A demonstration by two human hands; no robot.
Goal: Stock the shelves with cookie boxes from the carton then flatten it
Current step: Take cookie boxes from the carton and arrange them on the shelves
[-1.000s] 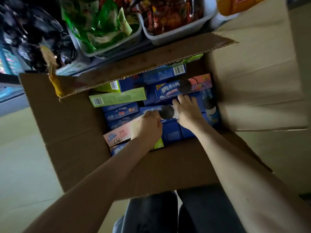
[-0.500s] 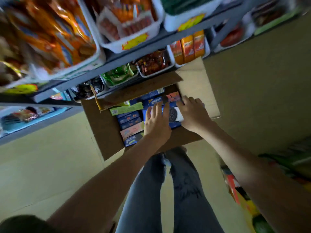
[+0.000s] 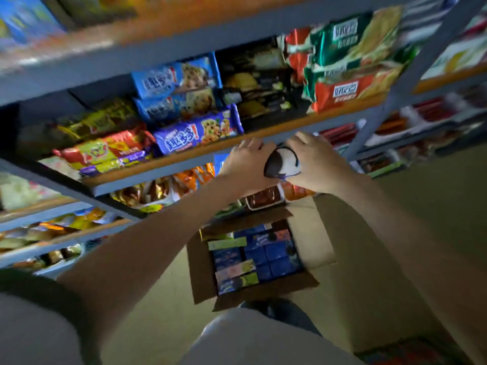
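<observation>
A cookie box (image 3: 282,164), showing a black-and-white cookie picture, is held up between both hands just below the front edge of a shelf (image 3: 290,129). My left hand (image 3: 246,160) grips its left side. My right hand (image 3: 317,160) grips its right side, fingers curled over the top. Most of the box is hidden by the hands. Down on the floor the open brown carton (image 3: 203,275) holds several blue, green and pink cookie boxes (image 3: 263,255).
Grey shelving fills the left and top, packed with blue cookie packs (image 3: 200,129), green and red packs (image 3: 350,61) and orange snack bags (image 3: 195,177). A grey upright post (image 3: 390,101) stands right of the hands. Tan floor surrounds the carton.
Both hands lifted a cookie box out of the carton and up to shelf height. The view rose from the carton to the shelves.
</observation>
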